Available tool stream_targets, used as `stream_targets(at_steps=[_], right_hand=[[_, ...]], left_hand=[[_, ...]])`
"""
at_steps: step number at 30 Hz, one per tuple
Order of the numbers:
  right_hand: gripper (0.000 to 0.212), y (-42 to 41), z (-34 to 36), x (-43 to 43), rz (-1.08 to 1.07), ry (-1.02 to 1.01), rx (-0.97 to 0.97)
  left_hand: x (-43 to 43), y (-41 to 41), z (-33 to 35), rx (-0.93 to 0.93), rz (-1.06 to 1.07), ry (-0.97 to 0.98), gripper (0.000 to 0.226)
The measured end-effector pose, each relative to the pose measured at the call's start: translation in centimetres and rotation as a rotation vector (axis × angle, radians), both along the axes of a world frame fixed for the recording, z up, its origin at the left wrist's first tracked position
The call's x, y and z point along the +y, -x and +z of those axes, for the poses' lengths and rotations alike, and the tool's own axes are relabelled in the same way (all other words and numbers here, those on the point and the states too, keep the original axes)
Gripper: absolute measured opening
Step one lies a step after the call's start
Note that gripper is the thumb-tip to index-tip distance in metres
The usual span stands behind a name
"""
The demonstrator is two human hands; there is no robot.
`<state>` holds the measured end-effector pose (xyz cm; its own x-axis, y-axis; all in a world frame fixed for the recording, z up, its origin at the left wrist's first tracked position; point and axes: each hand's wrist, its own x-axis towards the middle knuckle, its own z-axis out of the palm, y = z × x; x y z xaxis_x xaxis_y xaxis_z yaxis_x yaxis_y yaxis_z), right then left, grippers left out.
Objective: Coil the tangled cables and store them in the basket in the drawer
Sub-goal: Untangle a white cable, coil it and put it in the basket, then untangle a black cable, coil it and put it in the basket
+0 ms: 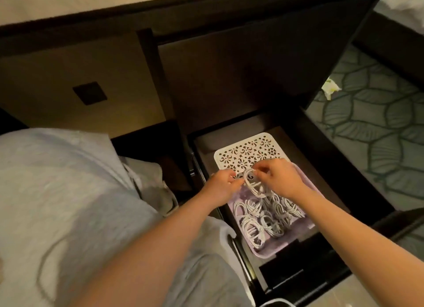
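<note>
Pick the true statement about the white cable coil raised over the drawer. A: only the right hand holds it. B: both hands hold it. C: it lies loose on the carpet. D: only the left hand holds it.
B: the left hand and the right hand each pinch a side of the cable coil above the basket.

Matt dark wood drawer (339,175), smooth lilac plastic basket (270,252), pierced white plastic panel (247,151), smooth white cable (252,187), grey cloth (68,192).
</note>
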<state>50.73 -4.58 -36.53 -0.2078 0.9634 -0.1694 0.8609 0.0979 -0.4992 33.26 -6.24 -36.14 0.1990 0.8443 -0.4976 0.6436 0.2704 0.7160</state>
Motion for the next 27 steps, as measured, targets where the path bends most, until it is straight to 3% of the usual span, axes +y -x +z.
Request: stream_targets(at_steps=[4,7,11,18,21,24,27], right_hand=[[0.012,-0.8,-3.0,-1.6,0.028,0.128,-0.011],[0.01,-0.3,-5.2,-2.4,0.051,0.201,-0.01],[0.011,1.6,-8.0,-2.7,0.033,0.258,-0.009],[0.019,3.2,-9.6,-2.4,-0.187,0.369,0.091],[0.026,2.4,-9.4,-2.3,-0.155,0.362,0.133],[0.014,2.0,-8.7,-2.4,-0.124,0.349,0.129],[0.017,1.5,-6.4,-2.0,-0.04,0.425,0.147]], left_hand=[[0.0,0.5,-1.6,0.237,-0.22,-0.023,0.025],[-0.1,0.4,-1.9,0.283,-0.27,-0.05,0.026],[-0.1,0.7,-2.7,0.27,-0.274,-0.051,0.026],[0.2,0.8,-3.5,0.197,-0.213,-0.032,0.034],[0.4,0.9,-3.3,0.176,-0.211,-0.041,0.034],[0.3,1.2,-3.5,0.146,-0.225,-0.029,0.035],[0.6,1.4,-2.5,0.114,-0.25,0.001,0.029]])
